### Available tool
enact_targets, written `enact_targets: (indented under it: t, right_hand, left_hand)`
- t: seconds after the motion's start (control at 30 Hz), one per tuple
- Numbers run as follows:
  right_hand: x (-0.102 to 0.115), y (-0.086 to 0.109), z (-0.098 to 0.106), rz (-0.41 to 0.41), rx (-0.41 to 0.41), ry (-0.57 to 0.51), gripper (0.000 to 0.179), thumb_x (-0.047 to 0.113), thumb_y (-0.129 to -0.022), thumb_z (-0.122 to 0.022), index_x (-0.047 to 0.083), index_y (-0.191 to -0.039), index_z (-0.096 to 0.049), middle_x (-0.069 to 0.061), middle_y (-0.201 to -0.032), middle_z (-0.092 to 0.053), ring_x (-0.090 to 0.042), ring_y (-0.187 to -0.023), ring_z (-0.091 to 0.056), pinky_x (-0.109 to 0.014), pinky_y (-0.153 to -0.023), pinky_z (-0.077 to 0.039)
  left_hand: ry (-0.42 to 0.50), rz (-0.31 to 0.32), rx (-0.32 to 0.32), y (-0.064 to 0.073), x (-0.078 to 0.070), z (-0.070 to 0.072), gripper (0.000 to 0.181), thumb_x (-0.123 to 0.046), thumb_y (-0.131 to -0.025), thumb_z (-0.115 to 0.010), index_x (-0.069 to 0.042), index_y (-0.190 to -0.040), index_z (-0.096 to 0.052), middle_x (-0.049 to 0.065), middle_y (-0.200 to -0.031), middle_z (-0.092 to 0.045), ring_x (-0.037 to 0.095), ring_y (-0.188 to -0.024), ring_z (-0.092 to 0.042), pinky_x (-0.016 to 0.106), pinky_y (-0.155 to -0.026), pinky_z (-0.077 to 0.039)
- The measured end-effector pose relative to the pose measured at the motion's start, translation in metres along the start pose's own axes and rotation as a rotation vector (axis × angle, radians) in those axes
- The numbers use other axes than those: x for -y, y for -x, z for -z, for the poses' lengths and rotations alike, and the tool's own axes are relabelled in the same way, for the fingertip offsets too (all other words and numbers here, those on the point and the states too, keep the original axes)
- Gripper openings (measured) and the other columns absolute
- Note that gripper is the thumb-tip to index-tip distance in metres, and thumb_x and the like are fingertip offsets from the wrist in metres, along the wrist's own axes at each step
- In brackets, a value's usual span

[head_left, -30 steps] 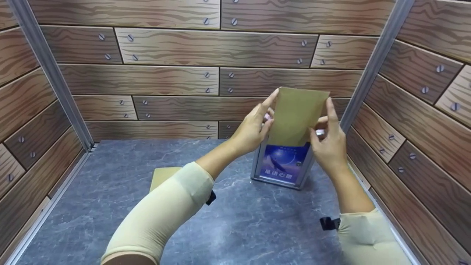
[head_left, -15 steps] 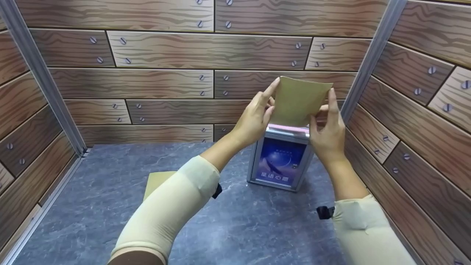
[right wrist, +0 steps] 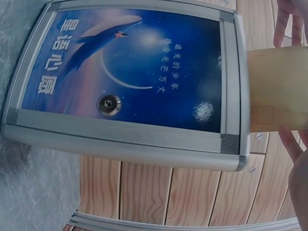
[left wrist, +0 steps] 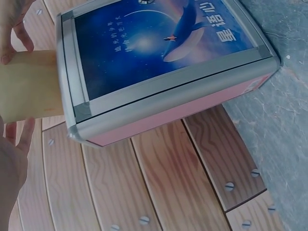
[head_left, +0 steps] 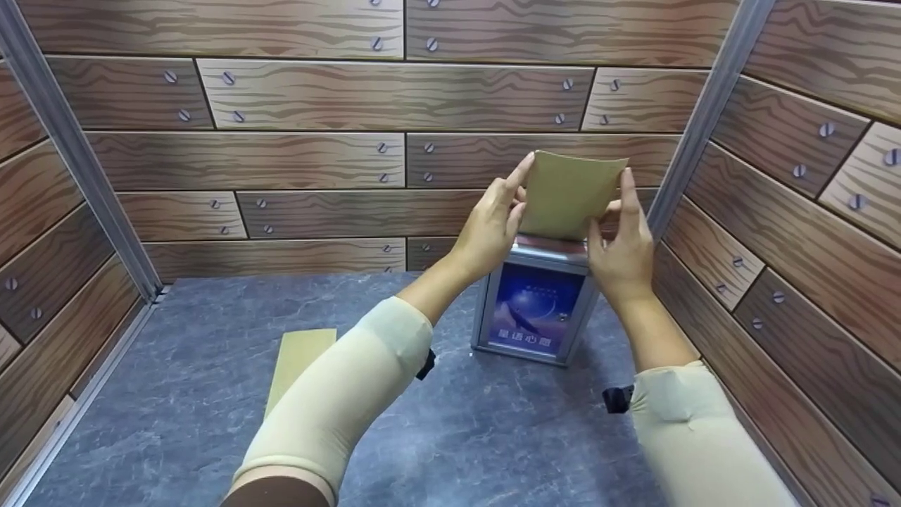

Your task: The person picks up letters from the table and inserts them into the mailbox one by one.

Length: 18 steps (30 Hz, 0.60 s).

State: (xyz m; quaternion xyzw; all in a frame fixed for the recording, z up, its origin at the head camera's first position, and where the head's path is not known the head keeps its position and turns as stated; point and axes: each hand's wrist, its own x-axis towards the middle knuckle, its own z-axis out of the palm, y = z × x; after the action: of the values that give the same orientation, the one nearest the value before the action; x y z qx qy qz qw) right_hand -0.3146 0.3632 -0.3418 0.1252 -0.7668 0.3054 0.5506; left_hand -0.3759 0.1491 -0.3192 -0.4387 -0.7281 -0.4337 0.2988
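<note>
A brown paper envelope (head_left: 571,193) stands upright over the lockable box (head_left: 531,310), which has a grey metal frame and a blue whale picture on its front. My left hand (head_left: 489,225) holds the envelope's left edge, and my right hand (head_left: 623,253) pinches its right edge. In the right wrist view, red print shows on the envelope (right wrist: 276,91), and a round keyhole lock (right wrist: 109,104) sits on the box front. The envelope's lower edge meets the box top; whether it enters a slot cannot be seen.
Another brown envelope (head_left: 299,359) lies on the grey marbled table (head_left: 450,451) at left, partly covered by my left sleeve (head_left: 345,394). Wood-patterned walls (head_left: 303,162) with metal corner posts (head_left: 704,120) enclose the table at the back and sides.
The envelope and both hands first rose, uncovering the box's front and top edge. Since then the envelope has sunk slightly toward the box top. The box itself stays in place.
</note>
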Motion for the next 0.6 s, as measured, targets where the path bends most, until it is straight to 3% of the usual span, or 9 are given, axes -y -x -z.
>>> enact_targets:
  t: [0.1, 0.33, 0.5, 0.6]
  right_hand:
    - [-0.005, 0.000, -0.002, -0.001, 0.022, 0.009, 0.080, -0.005, -0.095, -0.069, 0.015, -0.165, -0.035, -0.023, -0.103, -0.069, -0.039, -0.097, -0.066, -0.053, -0.094, -0.053]
    - [-0.010, 0.005, -0.007, -0.027, 0.052, 0.003, 0.079, -0.005, -0.095, -0.071, 0.016, -0.164, -0.037, -0.021, -0.100, -0.069, -0.037, -0.091, -0.069, -0.049, -0.089, -0.056]
    - [-0.011, 0.008, -0.011, -0.045, 0.006, -0.043, 0.075, -0.006, -0.093, -0.074, 0.015, -0.158, -0.043, -0.022, -0.101, -0.068, -0.038, -0.099, -0.067, -0.046, -0.099, -0.052]
    - [-0.011, 0.007, -0.012, -0.040, -0.042, -0.071, 0.071, -0.008, -0.092, -0.075, 0.014, -0.154, -0.046, -0.022, -0.103, -0.067, -0.036, -0.103, -0.066, -0.036, -0.103, -0.052]
  left_hand:
    - [-0.020, 0.015, -0.025, 0.001, 0.003, -0.005, 0.060, 0.001, -0.109, -0.053, -0.013, -0.165, -0.036, 0.012, -0.115, -0.062, 0.020, -0.102, -0.069, 0.024, -0.090, -0.059]
    - [-0.099, 0.067, -0.080, 0.005, 0.005, -0.015, 0.064, 0.002, -0.104, -0.059, -0.019, -0.162, -0.040, 0.008, -0.117, -0.064, 0.021, -0.105, -0.073, 0.027, -0.083, -0.062]
    - [-0.098, 0.057, -0.082, 0.007, 0.006, -0.019, 0.065, 0.003, -0.103, -0.063, -0.020, -0.159, -0.040, 0.008, -0.116, -0.065, 0.021, -0.104, -0.075, 0.025, -0.080, -0.060]
    - [-0.101, 0.060, -0.076, 0.008, 0.008, -0.020, 0.065, 0.001, -0.103, -0.064, -0.021, -0.158, -0.038, 0.008, -0.115, -0.065, 0.022, -0.103, -0.075, 0.026, -0.081, -0.061]
